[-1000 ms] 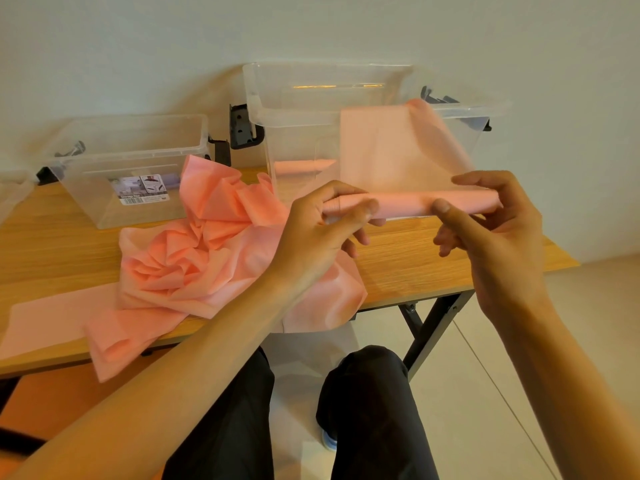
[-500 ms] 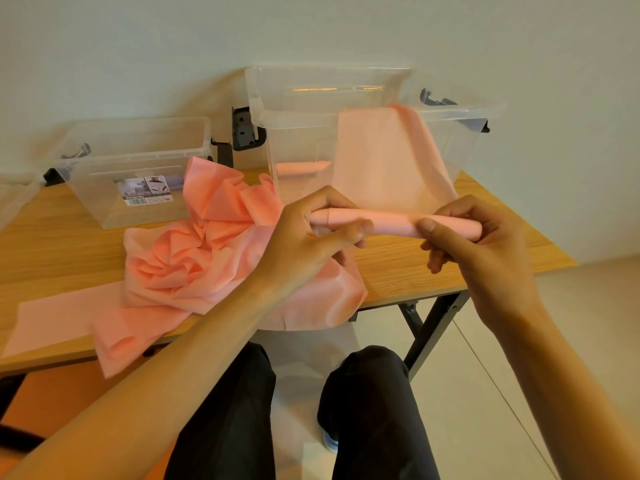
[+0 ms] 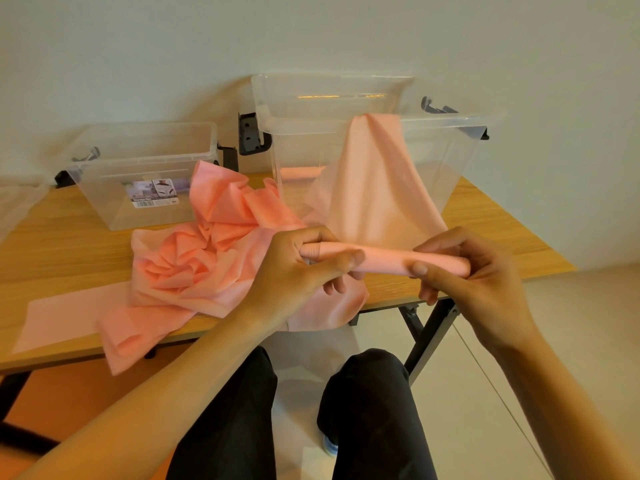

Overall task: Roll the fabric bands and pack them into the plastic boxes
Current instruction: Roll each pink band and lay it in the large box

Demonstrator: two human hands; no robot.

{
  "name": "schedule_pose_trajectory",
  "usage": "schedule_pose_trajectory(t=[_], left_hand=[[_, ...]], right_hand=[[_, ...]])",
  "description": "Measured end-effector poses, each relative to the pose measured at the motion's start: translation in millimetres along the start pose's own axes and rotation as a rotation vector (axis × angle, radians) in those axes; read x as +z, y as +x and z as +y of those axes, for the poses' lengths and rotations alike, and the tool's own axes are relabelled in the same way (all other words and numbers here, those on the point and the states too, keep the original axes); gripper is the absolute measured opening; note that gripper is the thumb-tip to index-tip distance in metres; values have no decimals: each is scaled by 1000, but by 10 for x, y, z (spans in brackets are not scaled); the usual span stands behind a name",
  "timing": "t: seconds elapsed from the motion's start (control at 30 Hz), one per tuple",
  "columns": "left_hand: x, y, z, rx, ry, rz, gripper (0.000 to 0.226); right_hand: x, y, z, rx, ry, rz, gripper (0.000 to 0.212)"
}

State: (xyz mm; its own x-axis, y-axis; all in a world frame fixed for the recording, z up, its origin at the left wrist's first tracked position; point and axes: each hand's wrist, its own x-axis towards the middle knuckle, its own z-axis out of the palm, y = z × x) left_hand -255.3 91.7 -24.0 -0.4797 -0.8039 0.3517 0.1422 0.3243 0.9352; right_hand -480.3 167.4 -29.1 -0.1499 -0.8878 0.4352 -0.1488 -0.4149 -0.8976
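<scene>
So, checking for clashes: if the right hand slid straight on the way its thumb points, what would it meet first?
Likely the left hand, gripping the same pink roll just ahead of the right hand; depth looks similar.

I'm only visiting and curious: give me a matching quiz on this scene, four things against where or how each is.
Things: 1 rolled pink fabric band; 2 crumpled pink fabric heap; 3 tall clear plastic box; 4 low clear plastic box.
States: A bears a printed label; B gripped by left hand and right hand; C spills over the wooden table's front edge; D unrolled fabric drapes over its rim.
Pairs: 1-B, 2-C, 3-D, 4-A.
</scene>
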Motion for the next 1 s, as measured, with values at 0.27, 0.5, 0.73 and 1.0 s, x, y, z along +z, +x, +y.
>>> schedule_pose_trajectory(t=[0.27, 0.5, 0.73, 1.0], left_hand=[[71, 89, 20, 16, 32, -62, 20], [178, 22, -58, -23, -26, -32, 26], [121, 53, -39, -2, -6, 16, 5], [-81, 706, 877, 30, 88, 9, 2]], right_hand=[[-25, -31, -51, -2, 18, 102, 27], [-104, -76, -115, -11, -32, 105, 27], [-47, -42, -149, 42, -36, 130, 31], [-60, 623, -874, 11, -34, 116, 38]])
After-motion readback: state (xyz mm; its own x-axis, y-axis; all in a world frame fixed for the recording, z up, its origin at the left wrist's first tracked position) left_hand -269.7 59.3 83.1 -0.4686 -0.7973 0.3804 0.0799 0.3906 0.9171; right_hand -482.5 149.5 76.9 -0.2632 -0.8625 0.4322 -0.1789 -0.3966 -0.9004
